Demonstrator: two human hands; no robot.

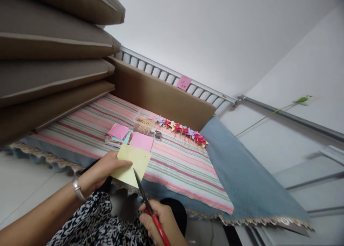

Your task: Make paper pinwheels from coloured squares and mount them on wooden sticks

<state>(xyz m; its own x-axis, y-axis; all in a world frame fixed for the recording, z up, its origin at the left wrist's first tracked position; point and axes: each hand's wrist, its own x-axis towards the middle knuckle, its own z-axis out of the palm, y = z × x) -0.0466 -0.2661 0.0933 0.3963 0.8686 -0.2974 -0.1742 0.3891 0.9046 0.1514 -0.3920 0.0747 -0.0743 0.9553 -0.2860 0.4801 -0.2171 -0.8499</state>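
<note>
A square sheet of yellow paper (135, 163) is pinched at its left side by my left hand (110, 165), thumb on top. My right hand (161, 217) grips a pair of scissors (146, 199) with red handles and dark blades. The blade tips lie over the middle of the yellow sheet; whether they touch or cut it I cannot tell. Just beyond the sheet lie a pink paper (142, 141) and a stack of coloured papers (118, 133) with pink on top.
A clear plastic box (143, 123) holds gold pins and sticks, with a small metal clip (157, 134) beside it. Several paper pinwheels (185, 129) line the back of the striped cloth (182, 167). Grey-brown cushions (53, 42) are piled at left. A pink note (184, 82) hangs on the rail.
</note>
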